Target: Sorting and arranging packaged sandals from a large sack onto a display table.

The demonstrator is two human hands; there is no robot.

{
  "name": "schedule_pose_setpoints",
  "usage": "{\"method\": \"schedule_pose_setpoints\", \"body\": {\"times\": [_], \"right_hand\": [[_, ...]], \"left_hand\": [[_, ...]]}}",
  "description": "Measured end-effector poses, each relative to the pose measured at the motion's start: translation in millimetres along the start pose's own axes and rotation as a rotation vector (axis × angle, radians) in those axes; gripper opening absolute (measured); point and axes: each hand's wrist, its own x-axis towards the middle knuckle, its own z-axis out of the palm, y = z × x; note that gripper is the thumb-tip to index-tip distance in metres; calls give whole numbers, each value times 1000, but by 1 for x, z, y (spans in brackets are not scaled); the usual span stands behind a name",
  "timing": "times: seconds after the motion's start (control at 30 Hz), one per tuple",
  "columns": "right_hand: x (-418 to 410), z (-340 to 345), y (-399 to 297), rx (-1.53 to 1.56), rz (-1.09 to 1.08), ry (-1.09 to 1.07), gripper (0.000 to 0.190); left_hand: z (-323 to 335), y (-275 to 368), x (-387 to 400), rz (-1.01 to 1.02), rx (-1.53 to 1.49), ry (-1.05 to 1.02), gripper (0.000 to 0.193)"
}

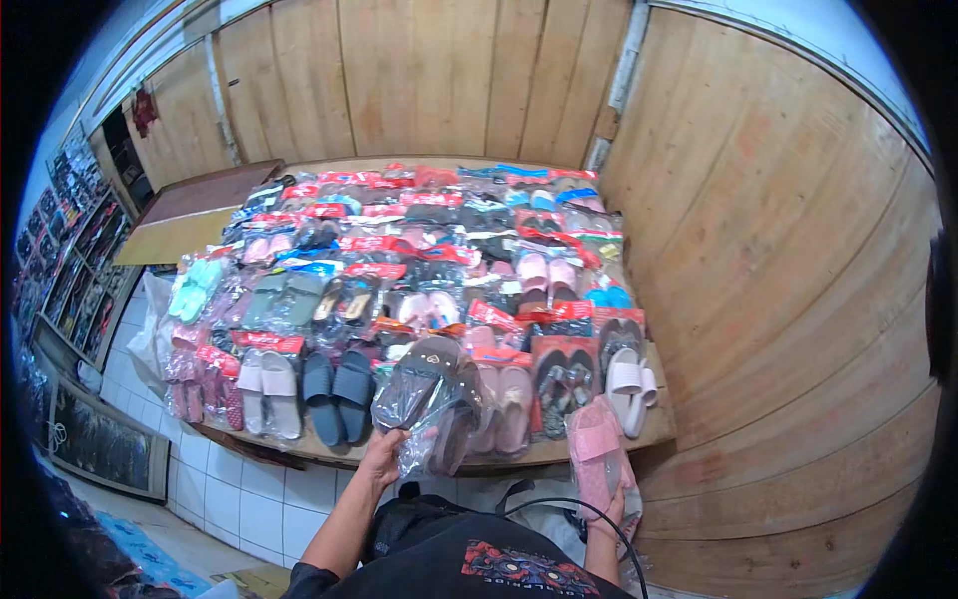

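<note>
My left hand [385, 453] grips the lower edge of a clear plastic bag with black slide sandals [430, 397] in it, held up over the table's front edge. Low at the right, my right hand [612, 509] holds a bagged pair of pink slides [599, 449] upright, just off the table's front right corner. Behind both hands, rows of bagged sandals cover much of the wooden table [658, 404]. Dark blue-grey slides [337, 397] lie left of the black pair, and white slides [627, 385] lie behind the pink pair.
Plywood walls [763, 262] stand behind and to the right of the table. Shelves [82, 277] with packed goods are at the far left, above a dark framed panel [105, 442]. White floor tiles [224, 502] show at the left. A black cable [584, 503] curves before my body.
</note>
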Motion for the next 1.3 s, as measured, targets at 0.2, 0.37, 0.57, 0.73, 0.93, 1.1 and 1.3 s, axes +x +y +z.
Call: {"method": "schedule_pose_setpoints", "body": {"times": [0.2,0.37,0.57,0.73,0.93,1.1,1.3], "right_hand": [[-13,91,106,122,114,-98,52],[-6,108,144,138,166,-101,46],[-49,182,136,5,19,-12,45],[-45,194,136,21,-76,53,43],[-9,229,141,-9,-300,119,42],[49,228,132,-161,-380,280,44],[96,314,163,-538,-296,270,52]], "left_hand": [[-68,75,33,59,-52,-16,53],[-74,113,107,-39,-141,-94,47],[-88,105,227,-36,-326,-143,36],[-124,59,300,-149,-336,185,36],[-168,18,330,-155,-345,355,45],[-85,13,304,-115,-143,572,20],[-179,17,330,225,32,840,56]]}}
